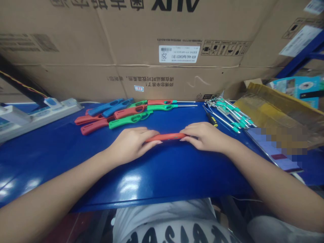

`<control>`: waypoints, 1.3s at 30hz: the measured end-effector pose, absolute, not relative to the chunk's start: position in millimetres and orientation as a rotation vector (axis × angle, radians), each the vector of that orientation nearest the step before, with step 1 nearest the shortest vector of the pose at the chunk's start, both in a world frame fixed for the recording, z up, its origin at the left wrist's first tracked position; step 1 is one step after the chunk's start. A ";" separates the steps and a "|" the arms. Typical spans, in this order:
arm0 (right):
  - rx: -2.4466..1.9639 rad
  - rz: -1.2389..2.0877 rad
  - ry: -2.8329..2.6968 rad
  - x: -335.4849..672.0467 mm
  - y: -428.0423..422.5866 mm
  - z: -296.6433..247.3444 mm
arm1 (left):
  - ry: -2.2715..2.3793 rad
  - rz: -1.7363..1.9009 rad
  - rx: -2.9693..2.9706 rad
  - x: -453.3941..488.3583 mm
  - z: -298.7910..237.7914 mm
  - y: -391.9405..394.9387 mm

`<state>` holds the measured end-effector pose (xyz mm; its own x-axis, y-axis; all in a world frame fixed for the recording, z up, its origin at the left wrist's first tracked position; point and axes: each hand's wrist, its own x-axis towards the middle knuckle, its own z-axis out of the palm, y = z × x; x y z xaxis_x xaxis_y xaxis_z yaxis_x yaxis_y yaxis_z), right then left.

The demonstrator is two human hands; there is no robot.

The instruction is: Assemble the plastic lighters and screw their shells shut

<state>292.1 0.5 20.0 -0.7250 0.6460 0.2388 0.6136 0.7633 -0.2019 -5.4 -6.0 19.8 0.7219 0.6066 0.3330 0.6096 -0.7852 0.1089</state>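
Between my two hands is a red lighter handle (168, 136), held level above the blue table and seen edge-on. My left hand (134, 141) pinches its left end with thumb and fingers. At the other end, my right hand (204, 136) grips it the same way. Behind my left hand lies a pile of red, blue and green lighter handles (126, 119). Two in that group, a red lighter (160, 102) and a green lighter (162, 107), have metal tubes pointing right. Beyond my right hand sits a bunch of metal tubes with green ends (235, 114).
A screwdriver (212, 119) with a black and yellow handle lies near the tubes. A power strip (43, 116) stands at the left. Large cardboard boxes (136, 44) form a wall behind the blue table (162, 179). A taped carton (275, 111) and a purple booklet (268, 145) are on the right.
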 end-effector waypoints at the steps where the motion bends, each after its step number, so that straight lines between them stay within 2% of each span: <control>1: -0.974 0.108 -2.669 292.0 0.3 19.3 | -1.062 -0.541 -2.920 -5.4 19.4 -6.1; 6: -0.934 -0.097 -2.682 283.2 -6.9 14.8 | -1.140 -0.437 -2.978 -2.6 13.8 -9.8; 12: -0.971 -0.141 -2.744 274.2 -9.8 15.3 | -1.149 -0.364 -2.936 0.6 9.8 -14.0; 21: -1.296 -0.357 -2.632 324.6 22.1 32.4 | -1.270 -0.405 -2.758 -3.9 13.2 -4.3; 24: -1.270 -0.328 -2.631 333.9 28.0 34.6 | -1.260 -0.444 -2.749 -4.8 14.7 -2.7; 31: -1.042 0.010 -2.712 309.3 14.1 28.0 | -1.147 -0.474 -2.765 -5.6 12.1 -6.4; 39: -0.980 -0.068 -2.747 288.8 2.1 17.7 | -1.137 -0.487 -2.829 0.0 9.1 -10.7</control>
<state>288.8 2.1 17.7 -0.7521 0.6196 0.2247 0.6299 0.7760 -0.0316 0.0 -10.7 9.1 0.6794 0.6656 0.3087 0.6826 -0.7277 0.0669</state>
